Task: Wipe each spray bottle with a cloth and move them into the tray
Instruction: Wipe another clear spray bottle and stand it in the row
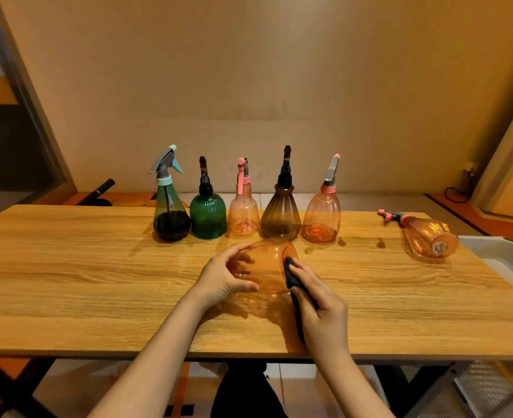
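Held bottle (264, 268) translucent orange; cloth (294, 279) black; table (68, 282) light woodgrain; tray (502, 257) white.

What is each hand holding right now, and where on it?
The left hand grips the orange bottle around its body, tipped sideways. The right hand holds the dark cloth, pressing it against the bottle's base.

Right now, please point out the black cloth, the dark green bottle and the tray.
black cloth (291, 277), head view, its bunched upper part
dark green bottle (207, 217), head view, its ribbed body
tray (499, 251), head view, its bare inside
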`<state>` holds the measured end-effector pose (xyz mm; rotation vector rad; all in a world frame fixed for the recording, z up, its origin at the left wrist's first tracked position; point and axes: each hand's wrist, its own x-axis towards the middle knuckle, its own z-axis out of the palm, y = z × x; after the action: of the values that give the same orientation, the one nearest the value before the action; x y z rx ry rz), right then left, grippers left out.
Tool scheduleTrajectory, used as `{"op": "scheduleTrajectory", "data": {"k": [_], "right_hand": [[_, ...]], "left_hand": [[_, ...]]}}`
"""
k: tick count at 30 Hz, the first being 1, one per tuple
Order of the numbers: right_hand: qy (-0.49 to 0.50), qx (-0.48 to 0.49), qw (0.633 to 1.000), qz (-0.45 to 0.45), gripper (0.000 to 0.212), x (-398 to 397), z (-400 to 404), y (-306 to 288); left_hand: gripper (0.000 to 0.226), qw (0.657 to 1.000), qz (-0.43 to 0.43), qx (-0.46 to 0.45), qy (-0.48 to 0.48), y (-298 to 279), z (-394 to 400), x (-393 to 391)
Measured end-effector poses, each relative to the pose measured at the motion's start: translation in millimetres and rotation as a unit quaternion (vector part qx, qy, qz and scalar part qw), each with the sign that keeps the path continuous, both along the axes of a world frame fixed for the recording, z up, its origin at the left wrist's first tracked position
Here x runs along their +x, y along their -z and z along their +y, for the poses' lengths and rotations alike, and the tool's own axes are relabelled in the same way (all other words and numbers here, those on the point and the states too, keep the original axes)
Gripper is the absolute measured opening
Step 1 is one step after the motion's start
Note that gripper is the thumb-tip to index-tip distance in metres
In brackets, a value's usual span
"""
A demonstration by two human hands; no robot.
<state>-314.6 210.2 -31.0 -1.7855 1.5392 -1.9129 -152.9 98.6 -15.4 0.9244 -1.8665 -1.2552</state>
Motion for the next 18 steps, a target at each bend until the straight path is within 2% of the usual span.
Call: {"op": "scheduleTrajectory", "data": {"k": [4, 7, 12, 16, 18], "right_hand": [[-0.015, 0.081, 0.983, -0.164, 0.046, -12.7, -11.3, -6.1], [-0.041, 0.100, 0.965, -0.239, 0.038, -20.1, -17.1, -7.0], [-0.073, 0.105, 0.960, -0.251, 0.030, -19.7, -14.7, -4.0], [-0.096, 0.102, 0.961, -0.238, 0.037, -19.8, -14.8, -3.2], [-0.102, 0.108, 0.960, -0.239, 0.038, -20.8, -15.6, -2.2]], "left_hand": [[0.079, 1.000, -0.016, 0.001, 0.025, -2.2, 2.5, -0.8], [0.080, 0.995, -0.088, -0.026, 0.042, 3.1, 1.7, -0.1], [0.078, 0.986, -0.145, -0.025, 0.081, -5.8, -4.6, 3.2], [0.105, 0.984, -0.148, -0.014, 0.101, -12.1, -4.9, 6.1], [0.101, 0.987, -0.143, -0.030, 0.062, -11.5, -1.3, 5.2]]}}
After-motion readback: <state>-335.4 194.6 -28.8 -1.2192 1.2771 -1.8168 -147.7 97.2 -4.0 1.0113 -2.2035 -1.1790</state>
